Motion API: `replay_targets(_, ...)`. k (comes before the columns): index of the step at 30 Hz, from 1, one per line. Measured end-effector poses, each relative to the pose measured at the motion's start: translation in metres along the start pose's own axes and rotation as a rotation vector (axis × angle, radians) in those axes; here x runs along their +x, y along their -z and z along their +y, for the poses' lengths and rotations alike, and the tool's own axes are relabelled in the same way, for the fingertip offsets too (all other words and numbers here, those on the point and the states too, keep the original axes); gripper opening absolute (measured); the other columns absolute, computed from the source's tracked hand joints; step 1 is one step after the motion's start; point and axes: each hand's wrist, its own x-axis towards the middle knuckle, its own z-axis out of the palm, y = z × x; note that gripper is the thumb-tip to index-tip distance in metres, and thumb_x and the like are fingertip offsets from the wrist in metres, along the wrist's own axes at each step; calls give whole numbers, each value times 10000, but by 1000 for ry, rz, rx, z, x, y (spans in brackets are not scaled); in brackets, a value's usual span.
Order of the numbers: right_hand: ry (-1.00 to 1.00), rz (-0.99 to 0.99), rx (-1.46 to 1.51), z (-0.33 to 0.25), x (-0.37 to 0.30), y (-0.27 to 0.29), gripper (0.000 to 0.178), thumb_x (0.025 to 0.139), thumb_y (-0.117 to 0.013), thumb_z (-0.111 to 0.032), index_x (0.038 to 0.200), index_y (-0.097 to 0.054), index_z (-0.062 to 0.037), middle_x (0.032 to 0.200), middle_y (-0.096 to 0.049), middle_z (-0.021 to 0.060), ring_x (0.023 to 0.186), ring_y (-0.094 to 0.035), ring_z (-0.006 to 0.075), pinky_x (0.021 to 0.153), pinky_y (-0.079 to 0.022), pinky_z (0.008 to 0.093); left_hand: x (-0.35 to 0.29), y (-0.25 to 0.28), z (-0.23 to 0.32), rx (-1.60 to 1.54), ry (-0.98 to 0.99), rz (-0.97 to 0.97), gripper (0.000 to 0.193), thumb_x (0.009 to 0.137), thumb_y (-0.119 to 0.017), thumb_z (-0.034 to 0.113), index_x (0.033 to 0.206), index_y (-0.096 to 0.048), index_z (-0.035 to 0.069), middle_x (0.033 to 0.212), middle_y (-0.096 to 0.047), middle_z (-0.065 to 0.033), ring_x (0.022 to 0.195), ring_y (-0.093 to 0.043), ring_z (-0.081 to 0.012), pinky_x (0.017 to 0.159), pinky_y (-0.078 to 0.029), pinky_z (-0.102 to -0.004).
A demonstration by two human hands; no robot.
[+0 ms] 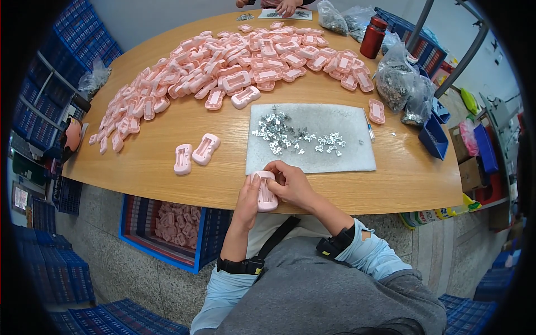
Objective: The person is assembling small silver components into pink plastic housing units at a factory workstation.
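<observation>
1. Centrally in the head view, at the near edge of a wooden counter, the person holds up a pink casing, its long recessed slots facing upward.
2. The left hand is closed around the casing's left side, thumb on its face. The right hand is bent over the far right part, fingers touching it; whether it also pinches a small part, I cannot tell.
3. Just beyond the hands lies a white mat, with loose silvery metal clips scattered over its left and middle.
4. To the left of the mat, two loose casings lie side by side. Farther off, a large heap of pink casings curves across the counter.
5. Right of the mat are a pen and one single casing; farther right stand clear bags of metal parts, a blue bin and a red bottle.
6. At the far edge, a co-worker's hand is over another white sheet.
7. Below the counter, near left, a blue crate holds more casings.
</observation>
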Motion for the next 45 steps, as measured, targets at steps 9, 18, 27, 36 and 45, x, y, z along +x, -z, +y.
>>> replay_targets(9, 5, 2, 28, 1, -2, 1, 235, 760, -616, -140, 963, -585, -26, 669, -592, 34, 506, -499, 67, 463, -397, 223, 1, 4, -3, -19, 2, -37, 305, 953, -400, 285, 1137, -442, 46, 950, -555, -44, 802, -563, -93, 690, -472, -242)
replay_targets(18, -41, -4, 38, 0, -3, 2, 246, 740, -617, -184, 940, -588, -44, 673, -609, 68, 539, -568, 141, 510, -444, 269, 0, 5, -3, -26, 6, -51, 295, 943, -437, 262, 1141, -441, 43, 963, -558, -38, 809, -567, -86, 697, -480, -240)
replay_targets(27, 23, 14, 28, 5, -3, 0, 231, 774, -625, -158, 966, -589, -35, 647, -581, 21, 493, -484, 55, 456, -387, 212, -1, 4, -2, -24, 9, -65, 284, 942, -438, 262, 1130, -448, 50, 949, -557, -34, 801, -561, -80, 693, -476, -234)
replay_targets(36, 12, 4, 66, 5, -4, -1, 216, 779, -615, -145, 962, -584, -33, 626, -570, 18, 487, -480, 52, 450, -382, 211, -1, 5, -4, -27, 12, -62, 282, 941, -444, 255, 1136, -448, 52, 961, -552, -34, 812, -556, -79, 700, -474, -235)
replay_targets(45, 23, 13, 56, 5, -4, 1, 223, 766, -613, -133, 964, -583, -34, 620, -563, 18, 488, -482, 56, 450, -382, 212, 0, 4, -3, -16, 6, -63, 291, 946, -431, 268, 1145, -446, 56, 977, -549, -33, 835, -552, -79, 717, -470, -236)
